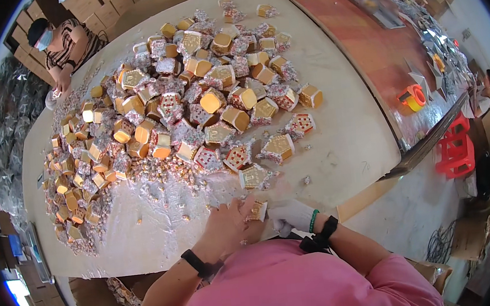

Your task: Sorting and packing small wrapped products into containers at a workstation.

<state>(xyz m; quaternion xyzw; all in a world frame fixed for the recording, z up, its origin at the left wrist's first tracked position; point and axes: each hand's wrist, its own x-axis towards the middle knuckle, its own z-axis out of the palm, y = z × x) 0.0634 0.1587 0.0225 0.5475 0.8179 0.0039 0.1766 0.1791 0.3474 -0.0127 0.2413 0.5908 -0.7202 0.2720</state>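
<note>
At the table's front edge, my bare left hand (228, 224) is closed around a small house-shaped ornament (257, 211) with gold and white trim. My right hand (291, 216), in a pale glove, is just right of the ornament. Its fingers curl downward, and what they hold, if anything, is hidden. Just beyond my hands lies a gold house ornament (253, 177) with white crumbly trim. Behind it spreads a big pile of similar ornaments (212, 102), gold, white and red, some showing plain gold bases.
Loose beads and crumbs (167, 175) lie scattered on the pale table (347, 137). A brown table (327, 21) adjoins at right, bearing an orange tape roll (411, 98). Red stools (455, 147) stand beyond. A masked co-worker (66, 46) is at far left; others work at far right.
</note>
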